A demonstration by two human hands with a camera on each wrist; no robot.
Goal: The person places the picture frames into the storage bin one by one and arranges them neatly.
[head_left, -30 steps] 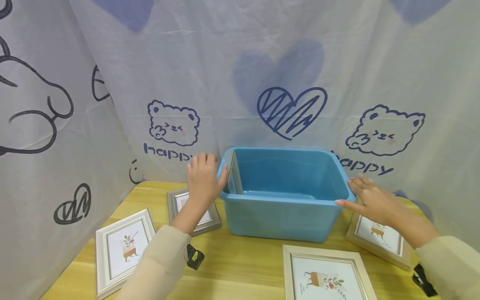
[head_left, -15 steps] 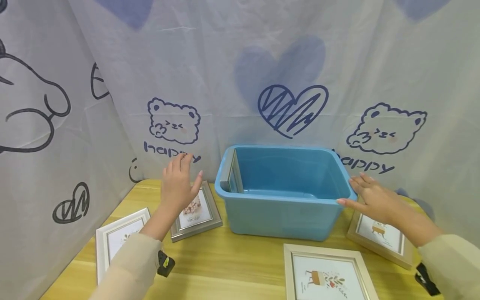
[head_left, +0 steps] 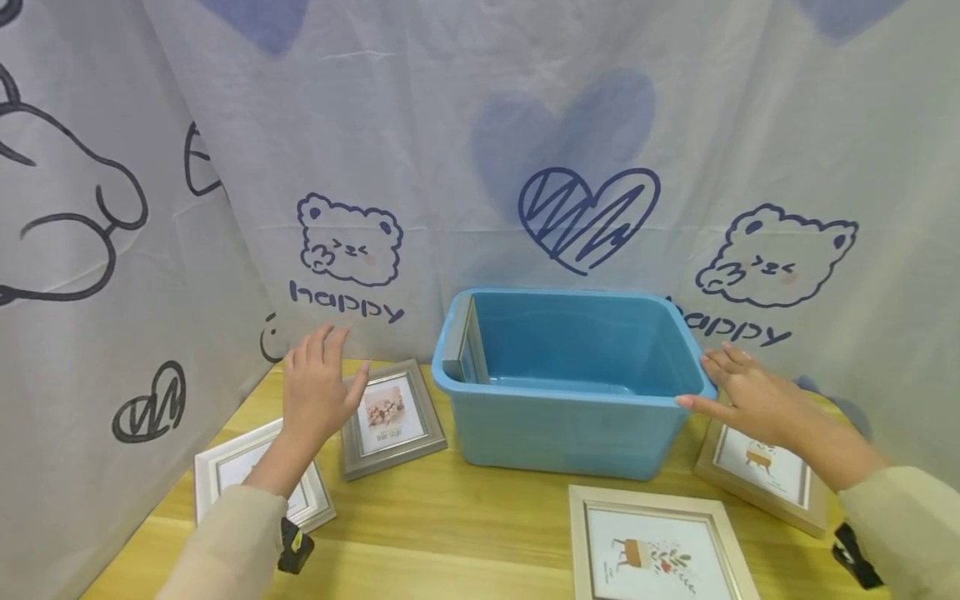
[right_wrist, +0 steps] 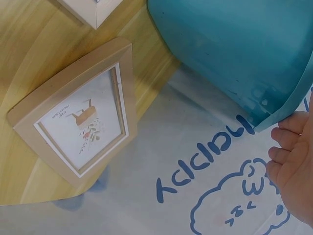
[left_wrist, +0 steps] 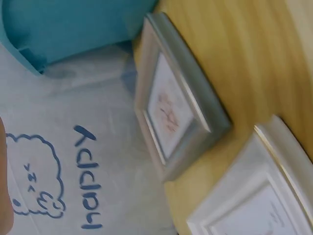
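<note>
"What's the left hand [head_left: 318,387] doing?"

"It hangs above the desk [head_left: 450,525], fingers relaxed, thumb spread, holding nothing. The white frame [head_left: 232,471] and the grey frame [head_left: 390,425] are the nearest things to it."

"Where do those lie?"

"White by the desk's left edge, partly hidden by the forearm. Grey at the back edge, left of the tub [head_left: 570,425] and just beside it. Both lie picture side up."

"And the right hand [head_left: 750,396]?"

"Touching the tub's rim at its right end, thumb at the near right corner, fingers extended along the side."

"Where's the tub?"

"At the middle of the desk's back edge, in front of the curtain [head_left: 442,125]. One upright frame [head_left: 467,346] stands in it, against the left wall."

"Any others?"

"A tan frame [head_left: 765,475] near the desk's back right corner, partly under the right arm, and a cream frame [head_left: 660,542] nearer the person, cut off by the head view's lower edge."
</note>
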